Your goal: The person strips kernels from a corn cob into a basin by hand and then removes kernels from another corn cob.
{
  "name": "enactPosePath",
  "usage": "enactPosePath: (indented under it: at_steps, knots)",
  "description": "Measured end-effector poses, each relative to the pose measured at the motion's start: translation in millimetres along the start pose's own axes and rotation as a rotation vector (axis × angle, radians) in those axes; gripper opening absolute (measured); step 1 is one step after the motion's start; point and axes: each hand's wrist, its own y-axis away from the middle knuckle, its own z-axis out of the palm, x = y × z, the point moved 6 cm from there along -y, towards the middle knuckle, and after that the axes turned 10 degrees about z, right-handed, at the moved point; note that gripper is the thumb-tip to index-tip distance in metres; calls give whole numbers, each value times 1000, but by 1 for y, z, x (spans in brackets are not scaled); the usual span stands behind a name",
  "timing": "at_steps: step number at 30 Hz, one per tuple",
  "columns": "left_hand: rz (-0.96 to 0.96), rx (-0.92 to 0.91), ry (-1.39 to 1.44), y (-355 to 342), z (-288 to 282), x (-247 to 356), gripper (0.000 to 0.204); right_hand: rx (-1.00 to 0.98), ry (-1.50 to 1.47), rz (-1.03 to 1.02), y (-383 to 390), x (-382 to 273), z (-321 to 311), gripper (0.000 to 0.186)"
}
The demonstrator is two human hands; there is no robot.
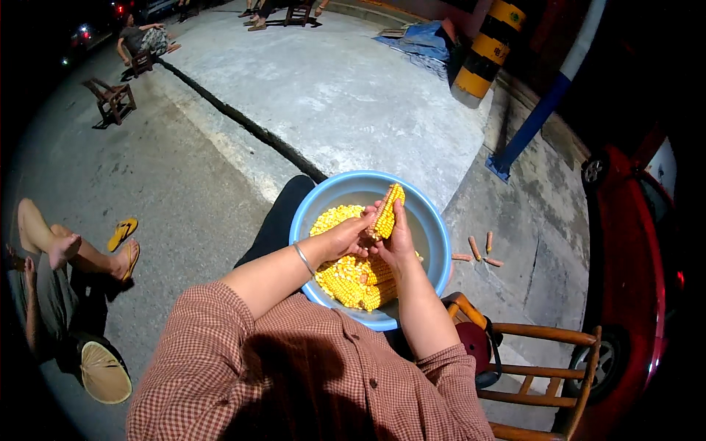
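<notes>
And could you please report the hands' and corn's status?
Left hand, right hand: both on partly stripped cob. Cob tilted over blue basin. Loose kernels, more cobs inside. Nothing visibly blocking.

Smooth plastic basin (pixel 432 239), bumpy glossy corn cob (pixel 389 212), matt cloth shirt (pixel 346 353), shiny metal bracelet (pixel 303 258), wooden chair (pixel 544 334)

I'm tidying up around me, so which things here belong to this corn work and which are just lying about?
Job: partly stripped corn ear, held in left hand and right hand; corn kernels; blue basin; probably bare cobs.

Lying about: loose yellow flip-flop; pale hand fan; wooden chair; blue sheeting.
</notes>
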Motion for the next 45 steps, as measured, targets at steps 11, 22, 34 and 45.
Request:
enactPosePath:
  at_steps: [11, 22, 34, 45]
  knots:
    - [339, 54, -777, 2, 2, 10, 47, 94, 19, -72, -3, -1, -3, 44]
    - [273, -17, -474, 4, 3, 4, 45, 67, -59, 31, 1, -1, -5, 45]
    - [332, 73, -712, -1, -4, 5, 47, 75, 37, -45, 0, 1, 0, 42]
    - [248, 136, -426, 9, 4, 19, 47, 119, -51, 25, 5, 1, 3, 40]
